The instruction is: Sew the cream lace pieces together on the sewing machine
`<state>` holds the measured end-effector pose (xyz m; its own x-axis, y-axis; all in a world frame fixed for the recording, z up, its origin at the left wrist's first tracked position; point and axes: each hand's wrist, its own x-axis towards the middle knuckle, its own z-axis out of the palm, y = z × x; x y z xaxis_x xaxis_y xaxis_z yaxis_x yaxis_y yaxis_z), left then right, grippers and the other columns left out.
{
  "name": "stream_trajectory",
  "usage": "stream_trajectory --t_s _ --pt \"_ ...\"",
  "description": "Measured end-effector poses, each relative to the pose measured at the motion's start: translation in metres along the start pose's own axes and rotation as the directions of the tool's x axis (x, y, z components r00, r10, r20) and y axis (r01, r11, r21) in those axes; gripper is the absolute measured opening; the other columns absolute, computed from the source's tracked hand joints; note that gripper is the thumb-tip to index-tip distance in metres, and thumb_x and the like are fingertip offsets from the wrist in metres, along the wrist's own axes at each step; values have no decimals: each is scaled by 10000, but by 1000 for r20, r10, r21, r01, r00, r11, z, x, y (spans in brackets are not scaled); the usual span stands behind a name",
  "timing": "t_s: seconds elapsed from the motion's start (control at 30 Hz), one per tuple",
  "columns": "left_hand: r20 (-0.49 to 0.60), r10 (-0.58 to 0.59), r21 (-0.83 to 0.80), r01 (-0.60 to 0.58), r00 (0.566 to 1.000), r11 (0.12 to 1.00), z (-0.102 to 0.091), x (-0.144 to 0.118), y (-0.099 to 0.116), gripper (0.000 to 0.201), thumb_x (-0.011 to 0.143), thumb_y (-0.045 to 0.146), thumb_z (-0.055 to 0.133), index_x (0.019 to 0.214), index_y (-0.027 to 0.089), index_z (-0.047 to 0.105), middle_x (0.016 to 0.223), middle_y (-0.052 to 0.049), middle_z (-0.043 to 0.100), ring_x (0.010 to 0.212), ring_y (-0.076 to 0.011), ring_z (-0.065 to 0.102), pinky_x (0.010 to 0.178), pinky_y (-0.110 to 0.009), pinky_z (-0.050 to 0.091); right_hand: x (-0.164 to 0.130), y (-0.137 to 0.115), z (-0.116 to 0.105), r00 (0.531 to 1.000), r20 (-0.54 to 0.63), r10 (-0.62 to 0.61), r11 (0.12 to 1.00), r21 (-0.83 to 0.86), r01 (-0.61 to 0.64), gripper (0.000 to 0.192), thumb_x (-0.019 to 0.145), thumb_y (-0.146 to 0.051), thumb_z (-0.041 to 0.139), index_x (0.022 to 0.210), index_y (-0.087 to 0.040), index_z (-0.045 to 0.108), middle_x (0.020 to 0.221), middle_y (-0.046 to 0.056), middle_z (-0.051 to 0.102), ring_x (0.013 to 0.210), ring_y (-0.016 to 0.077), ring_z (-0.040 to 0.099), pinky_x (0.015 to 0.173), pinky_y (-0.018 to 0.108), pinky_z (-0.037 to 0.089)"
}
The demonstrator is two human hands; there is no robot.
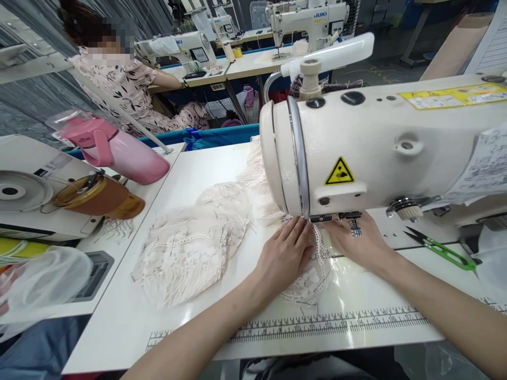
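A pale pink lace piece (317, 269) with a dotted trim lies under the head of a white sewing machine (356, 148). My left hand (288, 250) is on its left side, fingers bent and pressed together, with the lace edge at the thumb. My right hand (358, 237) is at the right of the lace, just behind the presser foot area (355, 227); machine parts hide its fingertips. More pale lace pieces (186, 253) with loose thread ends lie on the table to the left. Further lace (259, 179) is bunched behind the machine head.
Green-handled thread snips (447, 250) lie at the right. A printed ruler (317, 324) runs along the table's front. At left are a pink bottle (122, 150), an amber cup (103, 198) and another machine (24, 184). A person (130, 95) sits beyond, near more sewing machines (304, 24).
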<state>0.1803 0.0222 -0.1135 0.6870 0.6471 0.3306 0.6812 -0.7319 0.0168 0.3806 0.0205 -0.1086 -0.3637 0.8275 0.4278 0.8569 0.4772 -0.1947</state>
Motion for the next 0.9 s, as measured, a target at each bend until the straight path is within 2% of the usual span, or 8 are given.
stream_trajectory --t_s 0.1,0.23,0.33,0.47,0.6,0.7,0.77,0.9 --pt "-64 47 14 -47 997 999 -3 2 1 339 960 270 446 1224 89 556 1243 -138 611 1179 -264 562 950 -397 509 -1 5 -3 989 75 -125 992 9 125 358 824 -64 446 1041 -272 641 1002 32 681 878 213 595 736 336 424" --pt "-122 180 37 -176 976 984 -22 1 4 156 933 186 493 1024 147 613 1055 -66 688 939 -184 641 861 -352 502 3 11 -8 934 228 -274 928 316 196 280 750 -13 451 849 -212 622 961 2 647 779 135 576 662 265 409" --pt "-45 391 22 -390 919 920 -41 -9 6 135 932 225 505 863 160 600 900 -28 679 732 -132 598 677 -290 475 7 14 -12 917 265 -298 881 447 157 249 718 -1 464 745 -206 602 890 -16 622 781 129 567 759 297 424" --pt "78 548 61 -553 833 831 -54 -36 12 187 924 302 523 878 144 611 981 -69 654 760 -157 583 576 -287 443 10 15 -20 892 311 -328 826 552 111 194 740 -47 522 690 -209 617 888 -5 612 840 156 562 877 371 415" --pt "32 410 72 -411 912 909 -55 -57 21 150 894 74 472 983 94 591 1035 -115 652 832 -180 613 551 -265 469 11 16 -29 865 389 -317 785 620 8 151 765 -118 566 690 -224 644 908 0 629 929 190 558 884 380 433" --pt "8 111 -108 -110 994 988 -62 -57 24 191 940 71 380 1064 107 520 1000 -107 651 843 -167 633 588 -237 507 11 19 -31 860 421 -289 754 654 -66 120 768 -179 600 667 -227 644 913 5 633 940 198 564 866 367 456" --pt "87 -35 -215 53 996 975 -69 -50 23 177 968 104 330 1028 137 493 874 -60 639 719 -142 623 545 -227 488 11 21 -31 852 455 -258 737 663 -130 99 764 -216 621 670 -228 649 965 13 630 913 197 572 837 360 476" --pt "190 59 -281 -3 980 960 -68 -29 13 177 957 295 451 1050 148 485 817 -36 603 702 -178 595 571 -282 484 13 24 -32 830 502 -242 691 690 -215 67 758 -254 653 697 -227 665 993 14 637 927 207 582 865 369 473"
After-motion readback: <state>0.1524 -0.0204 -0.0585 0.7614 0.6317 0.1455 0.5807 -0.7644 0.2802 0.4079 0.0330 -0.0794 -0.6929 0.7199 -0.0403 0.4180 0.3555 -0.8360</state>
